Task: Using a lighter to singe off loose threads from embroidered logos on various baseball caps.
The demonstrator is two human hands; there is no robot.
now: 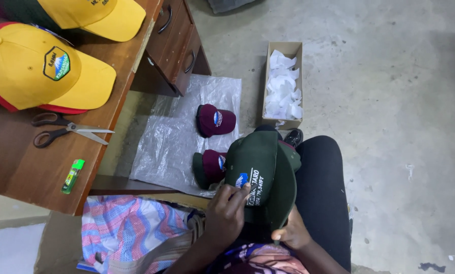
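A dark green cap (266, 167) with a white and blue embroidered front rests on my lap. My left hand (226, 213) grips its left side, fingers against the embroidery. My right hand (292, 233) holds the cap's lower edge near the brim, thumb up. On the floor ahead, two maroon caps (215, 121) (210, 167) lie on a clear plastic sheet (172, 137).
A wooden desk (29, 167) at left carries yellow and red caps (39, 68), black-handled scissors (67, 130) and a green lighter (72, 176). A narrow cardboard box (283, 83) of white paper scraps stands on the concrete floor. A striped pink and blue cloth (128, 228) lies under the desk.
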